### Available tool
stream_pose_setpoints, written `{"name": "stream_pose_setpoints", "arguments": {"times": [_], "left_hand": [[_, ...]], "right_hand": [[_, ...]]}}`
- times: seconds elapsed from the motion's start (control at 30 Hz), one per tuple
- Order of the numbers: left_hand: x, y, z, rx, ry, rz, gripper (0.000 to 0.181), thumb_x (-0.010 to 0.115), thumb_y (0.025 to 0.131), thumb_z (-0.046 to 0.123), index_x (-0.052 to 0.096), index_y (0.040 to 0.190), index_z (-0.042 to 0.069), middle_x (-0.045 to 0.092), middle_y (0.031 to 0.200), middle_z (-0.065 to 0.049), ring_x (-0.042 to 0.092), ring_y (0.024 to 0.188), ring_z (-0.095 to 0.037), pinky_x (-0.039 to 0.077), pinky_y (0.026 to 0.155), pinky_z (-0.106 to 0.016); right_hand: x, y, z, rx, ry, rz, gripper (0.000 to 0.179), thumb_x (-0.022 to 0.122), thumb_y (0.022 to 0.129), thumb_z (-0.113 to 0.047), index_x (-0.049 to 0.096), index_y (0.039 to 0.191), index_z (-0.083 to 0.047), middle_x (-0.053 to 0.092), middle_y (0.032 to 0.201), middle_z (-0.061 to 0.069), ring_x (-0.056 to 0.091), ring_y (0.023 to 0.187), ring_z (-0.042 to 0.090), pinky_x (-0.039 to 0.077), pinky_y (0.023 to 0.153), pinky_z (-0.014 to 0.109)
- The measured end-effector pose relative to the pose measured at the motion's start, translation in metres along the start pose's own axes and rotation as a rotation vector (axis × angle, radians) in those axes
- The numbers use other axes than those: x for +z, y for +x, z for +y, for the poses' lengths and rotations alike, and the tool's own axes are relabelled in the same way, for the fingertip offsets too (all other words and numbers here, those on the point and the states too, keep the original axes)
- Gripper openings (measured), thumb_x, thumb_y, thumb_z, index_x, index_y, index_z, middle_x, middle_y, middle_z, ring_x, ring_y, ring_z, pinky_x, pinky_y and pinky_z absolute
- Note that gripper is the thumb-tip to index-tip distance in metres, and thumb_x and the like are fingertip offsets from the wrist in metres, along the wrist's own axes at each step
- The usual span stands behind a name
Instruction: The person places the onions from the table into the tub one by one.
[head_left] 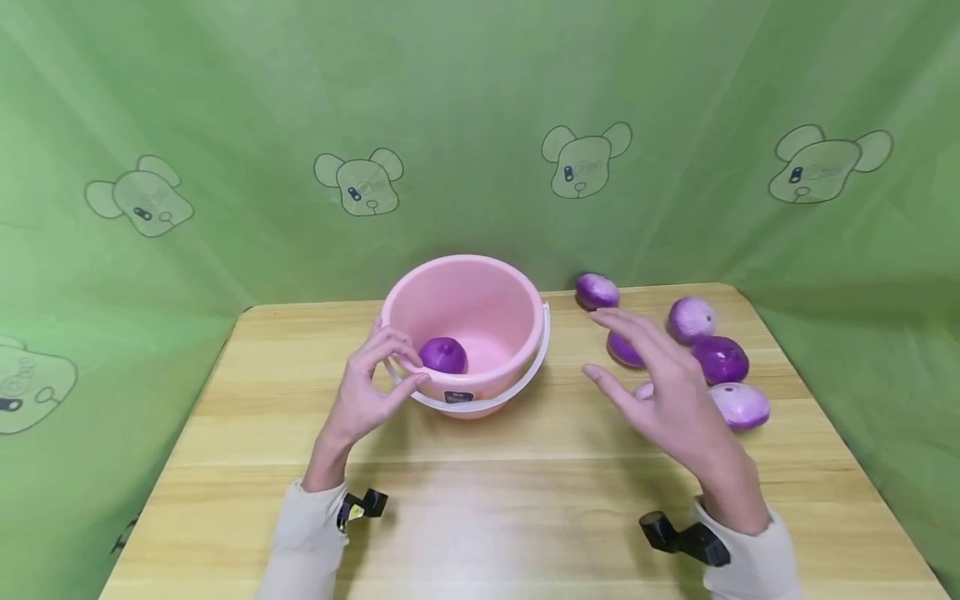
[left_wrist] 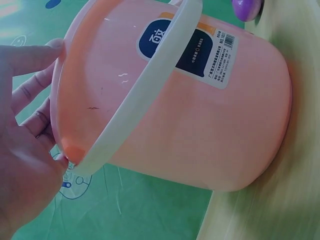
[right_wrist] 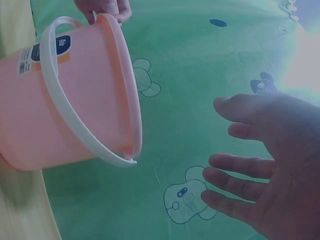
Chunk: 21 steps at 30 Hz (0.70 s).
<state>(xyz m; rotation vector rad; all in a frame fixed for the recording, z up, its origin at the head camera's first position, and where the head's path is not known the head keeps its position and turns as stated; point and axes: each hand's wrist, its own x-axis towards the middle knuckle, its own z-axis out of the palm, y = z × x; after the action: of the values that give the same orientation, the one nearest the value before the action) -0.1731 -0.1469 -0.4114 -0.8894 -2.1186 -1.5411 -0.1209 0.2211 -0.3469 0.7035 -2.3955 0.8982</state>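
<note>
A pink bucket [head_left: 487, 392] with a white handle [left_wrist: 145, 95] stands upright on the table, the handle hanging down its front. Inside it lies one purple onion [head_left: 443, 356]. My left hand [head_left: 367, 390] holds the bucket's near left rim between thumb and fingers. To the right of the bucket, my right hand [head_left: 667, 392] hovers with fingers spread and nothing in them; the right wrist view shows this hand [right_wrist: 265, 165] apart from the bucket [right_wrist: 95, 95]. Under and beyond it are several purple onions, among them a dark one [head_left: 722, 359] and a paler one [head_left: 741, 406], partly covered by the hand.
The wooden table [head_left: 450, 500] ends at a green curtain [head_left: 465, 108] printed with mouse-like heads, which rises behind and at both sides. One onion [head_left: 597, 291] lies near the back edge. Each wrist carries a black camera mount [head_left: 682, 537].
</note>
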Motion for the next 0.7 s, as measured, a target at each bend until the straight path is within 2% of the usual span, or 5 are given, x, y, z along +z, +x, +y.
{"name": "stream_pose_setpoints", "arguments": {"times": [0.13,0.27,0.5,0.7], "left_hand": [[0.0,0.0,-0.003,0.007,-0.003,-0.003,0.025,0.084,0.076,-0.006,0.071,0.093,0.006,0.068,0.097,-0.015,0.06,0.109,-0.021,0.009,0.128,-0.052],[-0.003,0.0,-0.003,0.015,-0.003,-0.002,0.022,0.083,0.078,-0.002,0.071,0.094,0.007,0.068,0.098,-0.015,0.061,0.108,-0.022,0.008,0.128,-0.051],[-0.002,0.002,-0.004,0.017,0.011,-0.011,0.023,0.084,0.078,-0.002,0.071,0.093,0.008,0.069,0.098,-0.01,0.062,0.108,-0.023,0.009,0.128,-0.051],[-0.004,0.001,-0.003,0.009,0.017,-0.008,0.021,0.085,0.079,0.001,0.071,0.093,0.008,0.069,0.1,-0.007,0.063,0.108,-0.025,0.009,0.128,-0.049]], "right_hand": [[-0.004,-0.003,0.004,-0.012,-0.01,0.019,0.065,0.082,0.085,-0.015,0.057,0.145,-0.011,0.057,0.146,0.006,0.055,0.132,0.027,0.038,0.118,0.029],[-0.005,-0.006,0.009,-0.032,-0.008,0.04,0.063,0.081,0.083,-0.013,0.059,0.142,-0.009,0.06,0.142,0.01,0.057,0.129,0.029,0.039,0.117,0.027],[-0.008,-0.015,0.018,-0.004,-0.001,0.034,0.062,0.083,0.081,-0.011,0.061,0.14,-0.009,0.061,0.14,0.01,0.057,0.128,0.024,0.038,0.116,0.024],[-0.007,-0.02,0.027,-0.042,-0.001,0.059,0.059,0.081,0.082,-0.014,0.063,0.138,-0.007,0.063,0.136,0.013,0.058,0.127,0.024,0.038,0.116,0.022]]}}
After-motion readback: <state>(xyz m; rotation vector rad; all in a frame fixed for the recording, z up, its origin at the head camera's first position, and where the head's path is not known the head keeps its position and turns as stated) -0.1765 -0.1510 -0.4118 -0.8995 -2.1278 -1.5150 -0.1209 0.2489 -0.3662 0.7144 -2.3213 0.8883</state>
